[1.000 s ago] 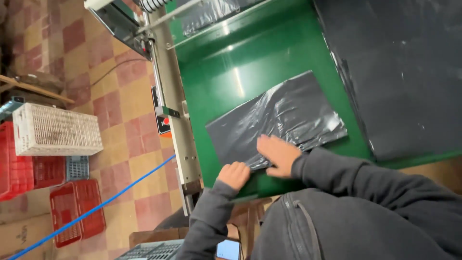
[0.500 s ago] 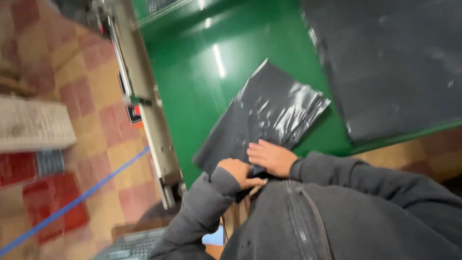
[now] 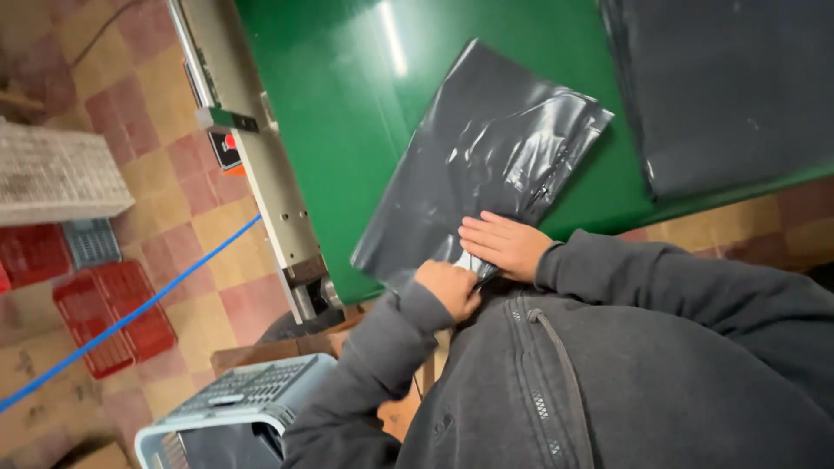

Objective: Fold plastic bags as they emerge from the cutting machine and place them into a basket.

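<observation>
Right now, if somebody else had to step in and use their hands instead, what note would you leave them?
Left hand: at the near edge of the black plastic bag, fingers curled on it; whether it pinches the edge is hard to tell.
Right hand: flat on the same end of the bag, pressing it down.
The bag lies on the green table, near end at the table edge; it bulges, so something seems to be inside.
A second sheet of black plastic lies further along the table, untouched.
A grey basket stands on the floor by the left arm.
Done: bag laid flat. Left: the near end is in hand.
</observation>
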